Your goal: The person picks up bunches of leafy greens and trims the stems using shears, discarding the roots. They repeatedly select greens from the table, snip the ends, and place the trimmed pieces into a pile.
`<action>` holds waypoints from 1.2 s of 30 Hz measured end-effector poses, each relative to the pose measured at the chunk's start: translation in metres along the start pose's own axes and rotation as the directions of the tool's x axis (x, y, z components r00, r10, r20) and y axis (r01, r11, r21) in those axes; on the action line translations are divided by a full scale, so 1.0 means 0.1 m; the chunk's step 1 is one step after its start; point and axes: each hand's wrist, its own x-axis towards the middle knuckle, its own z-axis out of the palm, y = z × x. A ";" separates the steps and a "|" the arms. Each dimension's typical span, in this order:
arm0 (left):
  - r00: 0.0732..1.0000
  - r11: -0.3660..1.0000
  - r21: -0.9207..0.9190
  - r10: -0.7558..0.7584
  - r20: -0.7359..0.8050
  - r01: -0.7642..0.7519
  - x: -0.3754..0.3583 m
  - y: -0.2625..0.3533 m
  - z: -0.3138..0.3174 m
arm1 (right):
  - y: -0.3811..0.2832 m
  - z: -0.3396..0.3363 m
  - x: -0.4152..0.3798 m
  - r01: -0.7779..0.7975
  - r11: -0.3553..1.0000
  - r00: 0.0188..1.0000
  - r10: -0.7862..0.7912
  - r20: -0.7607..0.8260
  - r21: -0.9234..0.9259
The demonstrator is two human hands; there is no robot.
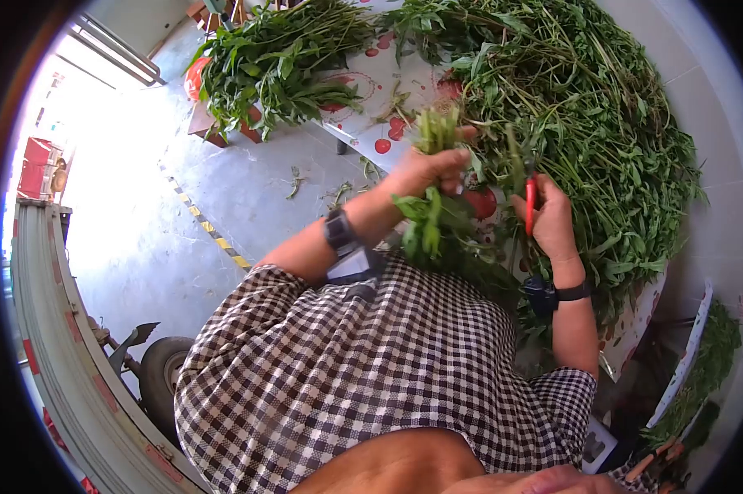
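Note:
My left hand [431, 170] is closed around a bunch of leafy green stems [437, 130]. The cut-looking stem ends point up past the fingers, and the leaves hang below the fist, in front of my checked shirt. To the right, my right hand [554, 221] grips red-handled scissors [530, 207] with the blades pointing away from me. A loose green stem [514, 152] stands up beside the blades, slightly blurred; its lower end is hidden by my fingers. Both hands are above the near edge of a table [365, 72] with a cherry-print cover.
A large heap of leafy stems [594, 123] covers the table's right side. Another pile of greens [281, 62] lies at the far left, overhanging a wooden stool [209, 123]. Scraps of leaf [295, 181] lie on the floor. A wheel [164, 375] stands at lower left.

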 end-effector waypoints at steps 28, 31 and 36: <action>0.852 -0.052 0.958 0.472 -0.224 0.281 -0.38 0.67 -0.69 | 0.52 -0.13 0.18 -0.025 0.815 0.979 0.138 -0.152 0.579; 0.836 -0.207 0.870 0.442 -0.325 0.448 -0.57 0.71 -1.08 | 0.61 -0.12 0.20 0.018 0.761 0.968 0.148 -0.201 0.648; 0.847 -0.109 0.904 0.411 -0.337 0.412 -0.76 0.60 -1.38 | 0.76 -0.27 0.25 0.102 0.711 0.956 0.124 -0.267 0.696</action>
